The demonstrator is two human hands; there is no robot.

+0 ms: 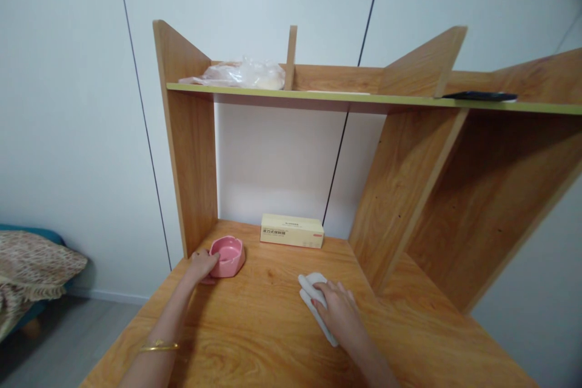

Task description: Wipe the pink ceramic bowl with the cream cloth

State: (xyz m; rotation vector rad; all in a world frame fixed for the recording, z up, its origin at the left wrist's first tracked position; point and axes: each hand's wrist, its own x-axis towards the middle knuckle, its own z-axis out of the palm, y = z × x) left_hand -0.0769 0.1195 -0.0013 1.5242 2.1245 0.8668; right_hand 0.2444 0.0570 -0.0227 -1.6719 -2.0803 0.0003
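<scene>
At the left side of the wooden desk (254,327), my left hand (203,265) grips the rim of a pink ashtray (233,264) with notches in its edge. The thumb reaches over the rim and the other fingers are mostly hidden on the outside. The ashtray is upright, at or just above the desktop. Farther right, my right hand (335,308) presses on a folded white cloth (313,291) lying on the desk, its fingers curled over the cloth. A yellow cling film box (291,231) lies at the back between the two hands.
A wooden shelf (254,93) spans above the desk, holding a clear plastic bag (245,74) and a dark flat object (482,96). An upright panel (400,194) stands right of my right hand. A blue sofa with a patterned cover (36,267) is at far left.
</scene>
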